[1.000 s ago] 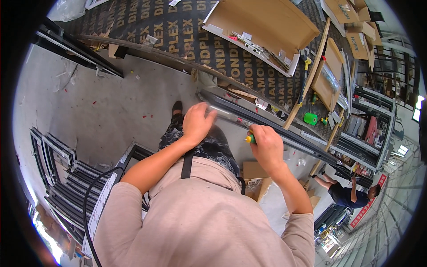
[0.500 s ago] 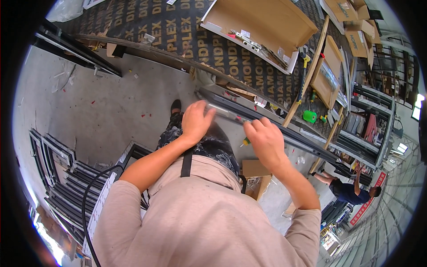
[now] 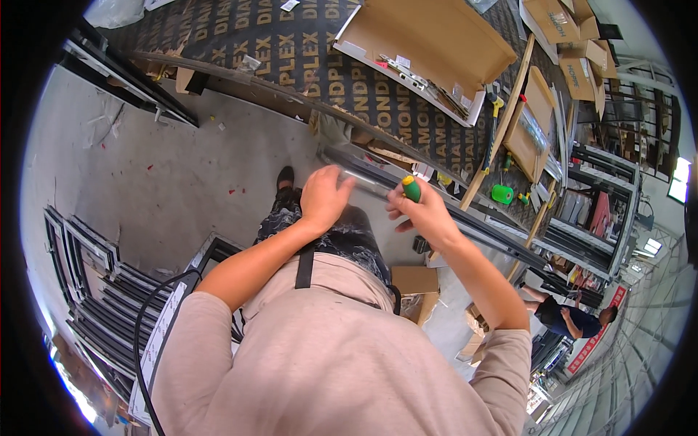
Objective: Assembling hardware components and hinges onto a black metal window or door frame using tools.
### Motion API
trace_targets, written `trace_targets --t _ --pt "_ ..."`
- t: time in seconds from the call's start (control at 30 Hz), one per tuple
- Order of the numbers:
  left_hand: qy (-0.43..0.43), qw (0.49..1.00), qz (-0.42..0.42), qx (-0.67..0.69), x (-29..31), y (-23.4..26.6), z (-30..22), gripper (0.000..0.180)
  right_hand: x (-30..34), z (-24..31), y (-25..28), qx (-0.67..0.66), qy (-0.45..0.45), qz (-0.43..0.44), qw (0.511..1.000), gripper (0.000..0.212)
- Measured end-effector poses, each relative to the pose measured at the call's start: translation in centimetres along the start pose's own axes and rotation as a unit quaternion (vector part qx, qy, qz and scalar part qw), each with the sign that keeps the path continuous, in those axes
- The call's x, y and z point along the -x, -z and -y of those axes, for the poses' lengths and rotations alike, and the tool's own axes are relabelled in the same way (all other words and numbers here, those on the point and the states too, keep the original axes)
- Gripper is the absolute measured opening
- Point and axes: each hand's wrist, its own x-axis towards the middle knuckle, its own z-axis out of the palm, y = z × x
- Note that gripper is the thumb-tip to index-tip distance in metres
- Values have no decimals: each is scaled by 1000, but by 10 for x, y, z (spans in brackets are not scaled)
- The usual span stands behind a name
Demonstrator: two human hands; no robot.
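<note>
My left hand [image 3: 324, 198] is closed at one end of a shiny, see-through-looking strip [image 3: 366, 180], smeared by motion. The strip runs from those fingers toward my right hand [image 3: 427, 211]. Gripped in the right hand is a screwdriver [image 3: 411, 189] with a green and yellow handle, its handle end sticking up past the thumb. Its blade is hidden from me. Right-hand fingertips sit close to the strip's other end; whether they touch it I cannot tell. Long dark metal profiles [image 3: 502, 243] stretch just beyond both hands along the workbench's edge.
A dark printed workbench [image 3: 291, 76] carries an open cardboard box [image 3: 436, 36] with metal hardware and a green spool [image 3: 502, 194]. Stacked dark frames [image 3: 120, 291] stand at left. Another cardboard box [image 3: 414, 279] is by my right side; a co-worker [image 3: 567, 314] stands far right.
My right hand has turned, bringing the screwdriver's handle from below the hand to above it, and has shifted slightly. The left hand stays nearly in place. The co-worker's arms have lowered.
</note>
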Motion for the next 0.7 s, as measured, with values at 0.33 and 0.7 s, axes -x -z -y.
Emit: trace_targets --t 0.33,0.7 --pt "6 1000 21 -8 -2 1 0 43 -3 -2 17 424 198 -101 878 45" --pt "-3 1000 28 -6 -3 3 -2 42 -1 -37 38 -311 14 94 946 39"
